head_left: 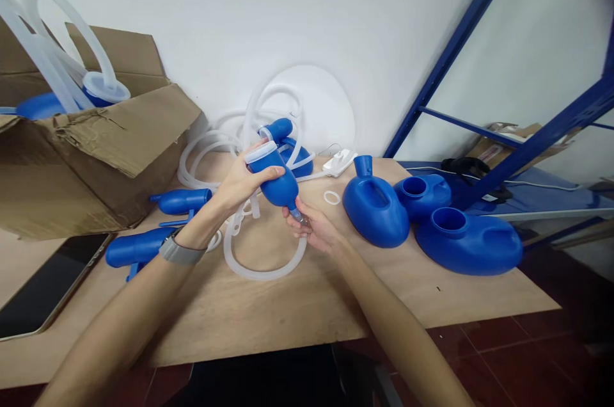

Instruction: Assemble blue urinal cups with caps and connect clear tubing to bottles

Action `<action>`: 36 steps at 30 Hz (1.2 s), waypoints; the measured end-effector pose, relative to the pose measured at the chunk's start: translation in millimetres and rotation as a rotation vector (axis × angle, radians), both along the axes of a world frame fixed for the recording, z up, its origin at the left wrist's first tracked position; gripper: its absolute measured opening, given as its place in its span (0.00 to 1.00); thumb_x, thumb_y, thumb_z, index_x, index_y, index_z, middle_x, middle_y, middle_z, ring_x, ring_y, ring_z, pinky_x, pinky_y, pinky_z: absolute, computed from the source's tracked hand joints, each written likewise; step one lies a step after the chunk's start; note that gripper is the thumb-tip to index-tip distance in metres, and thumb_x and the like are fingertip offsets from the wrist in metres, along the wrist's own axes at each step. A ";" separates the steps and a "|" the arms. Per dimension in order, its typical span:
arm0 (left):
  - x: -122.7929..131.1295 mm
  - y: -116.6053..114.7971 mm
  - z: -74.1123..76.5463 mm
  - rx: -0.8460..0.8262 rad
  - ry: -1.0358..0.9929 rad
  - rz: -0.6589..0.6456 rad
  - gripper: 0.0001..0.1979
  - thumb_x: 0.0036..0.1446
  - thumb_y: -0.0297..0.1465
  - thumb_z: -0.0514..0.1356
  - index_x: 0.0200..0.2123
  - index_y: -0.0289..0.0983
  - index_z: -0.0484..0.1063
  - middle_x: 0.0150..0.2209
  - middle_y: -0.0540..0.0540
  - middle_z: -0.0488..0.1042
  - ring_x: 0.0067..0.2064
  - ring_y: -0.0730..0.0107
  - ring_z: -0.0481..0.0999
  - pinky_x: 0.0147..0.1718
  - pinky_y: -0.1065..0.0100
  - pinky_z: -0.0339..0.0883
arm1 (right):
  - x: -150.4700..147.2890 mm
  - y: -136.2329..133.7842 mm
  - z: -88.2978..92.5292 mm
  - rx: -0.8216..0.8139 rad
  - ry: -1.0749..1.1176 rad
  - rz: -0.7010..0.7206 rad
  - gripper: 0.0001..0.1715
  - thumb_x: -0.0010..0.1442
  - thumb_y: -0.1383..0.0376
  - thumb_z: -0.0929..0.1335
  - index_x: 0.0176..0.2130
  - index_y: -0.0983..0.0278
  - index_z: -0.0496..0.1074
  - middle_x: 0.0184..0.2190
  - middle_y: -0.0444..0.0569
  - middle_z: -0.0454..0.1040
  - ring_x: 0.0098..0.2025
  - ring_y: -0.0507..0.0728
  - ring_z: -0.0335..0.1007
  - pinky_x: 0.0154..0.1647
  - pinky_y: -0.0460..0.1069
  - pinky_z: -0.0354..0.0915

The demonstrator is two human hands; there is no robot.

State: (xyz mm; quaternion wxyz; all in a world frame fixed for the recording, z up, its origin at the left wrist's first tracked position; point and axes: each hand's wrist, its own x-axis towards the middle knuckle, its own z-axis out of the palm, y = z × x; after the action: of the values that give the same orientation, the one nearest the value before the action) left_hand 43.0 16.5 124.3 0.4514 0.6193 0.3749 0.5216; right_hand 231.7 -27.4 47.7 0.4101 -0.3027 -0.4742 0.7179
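Note:
My left hand (pixel 247 180) is wrapped around a blue plastic urinal funnel (pixel 279 188), which tilts with its white-rimmed mouth up and left. At its narrow lower spout, my right hand (pixel 314 224) pinches the end of a translucent tube (pixel 266 275). Fingers partly hide the joint, so how far the tube sits on the spout is unclear. From there the tube loops down over the wooden table (pixel 249 324). Behind the hands lie more coiled tubes (pixel 206 144) and another blue funnel (pixel 280 129). A white ring (pixel 331 198) rests right of the hands.
Several blue urinal bottles (pixel 377 212) stand at the right. Two blue funnel pieces (pixel 141 247) lie at the left beside a dark-screened tablet or phone (pixel 52 285). A cardboard box (pixel 91 170) with tubes occupies the back left. A blue metal frame (pixel 455 42) rises at right.

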 end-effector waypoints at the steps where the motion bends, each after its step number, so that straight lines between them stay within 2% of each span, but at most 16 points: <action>1: 0.3 0.5 -0.8 0.016 0.001 0.013 0.27 0.42 0.43 0.75 0.44 0.36 0.77 0.40 0.46 0.79 0.43 0.59 0.77 0.41 0.64 0.73 | 0.9 -0.2 0.3 -0.017 0.007 0.009 0.32 0.62 0.38 0.72 0.34 0.64 0.70 0.19 0.35 0.59 0.19 0.45 0.37 0.21 0.45 0.39; 5: -2.6 5.0 -6.0 0.052 0.029 0.012 0.20 0.42 0.41 0.74 0.33 0.36 0.74 0.30 0.50 0.73 0.33 0.66 0.72 0.33 0.66 0.69 | 5.5 -0.4 -0.2 -0.048 -0.031 0.082 0.34 0.63 0.35 0.70 0.30 0.62 0.67 0.13 0.32 0.52 0.16 0.46 0.35 0.19 0.45 0.38; 8: -8.7 5.1 -2.5 0.094 0.031 -0.050 0.22 0.39 0.40 0.74 0.36 0.36 0.77 0.32 0.48 0.75 0.35 0.65 0.73 0.35 0.66 0.69 | 7.7 -1.8 -3.5 -0.025 -0.069 0.196 0.38 0.62 0.30 0.66 0.29 0.61 0.65 0.10 0.31 0.50 0.14 0.46 0.35 0.18 0.45 0.39; 12: -18.4 0.1 8.4 0.129 0.063 -0.170 0.28 0.34 0.42 0.76 0.40 0.36 0.80 0.40 0.43 0.80 0.41 0.56 0.77 0.41 0.63 0.72 | 7.3 -5.3 -7.9 0.036 -0.085 0.371 0.42 0.59 0.25 0.64 0.29 0.60 0.64 0.09 0.31 0.52 0.13 0.46 0.36 0.17 0.45 0.42; 14: -21.7 -1.0 10.1 0.133 0.075 -0.233 0.30 0.33 0.43 0.77 0.41 0.37 0.80 0.41 0.41 0.80 0.43 0.53 0.77 0.42 0.61 0.72 | 7.8 -5.8 -8.4 0.016 -0.122 0.466 0.44 0.59 0.23 0.60 0.29 0.59 0.62 0.09 0.31 0.53 0.12 0.46 0.36 0.17 0.45 0.43; 18: -23.5 1.2 2.8 0.100 0.028 -0.340 0.33 0.29 0.43 0.78 0.43 0.40 0.80 0.42 0.41 0.80 0.44 0.50 0.79 0.42 0.60 0.74 | 10.8 -3.0 -9.8 -0.097 -0.174 0.596 0.45 0.58 0.21 0.56 0.27 0.58 0.58 0.07 0.32 0.51 0.10 0.46 0.35 0.16 0.45 0.43; 23: -24.8 6.8 -8.4 -0.005 -0.060 -0.411 0.37 0.26 0.42 0.79 0.46 0.42 0.79 0.45 0.40 0.80 0.45 0.44 0.82 0.44 0.54 0.77 | 11.2 0.1 -16.0 -0.088 -0.141 0.640 0.45 0.54 0.20 0.61 0.28 0.57 0.56 0.07 0.31 0.50 0.11 0.47 0.34 0.16 0.45 0.42; 26: -26.5 10.8 -10.1 0.005 -0.095 -0.344 0.37 0.27 0.42 0.78 0.45 0.40 0.80 0.43 0.40 0.80 0.46 0.44 0.82 0.43 0.57 0.77 | 8.6 -0.3 -14.9 -0.026 -0.133 0.564 0.42 0.55 0.23 0.63 0.30 0.57 0.58 0.08 0.30 0.50 0.12 0.47 0.34 0.17 0.45 0.41; 30: -23.4 11.6 -6.0 0.011 -0.074 -0.185 0.30 0.33 0.39 0.76 0.44 0.38 0.81 0.40 0.43 0.80 0.42 0.56 0.79 0.38 0.65 0.74 | 6.7 -1.7 -6.3 0.128 -0.116 0.369 0.38 0.61 0.28 0.64 0.32 0.58 0.59 0.12 0.31 0.52 0.15 0.47 0.37 0.19 0.46 0.41; 33: -16.8 8.0 -1.9 -0.036 -0.042 -0.061 0.26 0.37 0.39 0.75 0.42 0.36 0.81 0.36 0.46 0.79 0.37 0.61 0.78 0.34 0.67 0.73 | 7.8 -2.9 -0.5 0.277 -0.211 0.178 0.36 0.63 0.30 0.63 0.32 0.59 0.60 0.16 0.34 0.55 0.18 0.48 0.43 0.21 0.47 0.43; 36: -11.0 4.1 0.9 -0.072 -0.047 0.046 0.21 0.40 0.39 0.74 0.38 0.36 0.80 0.32 0.47 0.78 0.35 0.59 0.79 0.33 0.65 0.75 | 8.7 -5.7 2.4 0.448 -0.387 -0.041 0.32 0.69 0.36 0.62 0.31 0.59 0.61 0.20 0.38 0.59 0.22 0.50 0.51 0.26 0.48 0.49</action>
State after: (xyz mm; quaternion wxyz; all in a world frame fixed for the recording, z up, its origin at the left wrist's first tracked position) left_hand 32.0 20.6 125.2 0.4700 0.5814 0.3970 0.5324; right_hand 240.4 -33.1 50.1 0.3829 -0.3454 -0.6842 0.5157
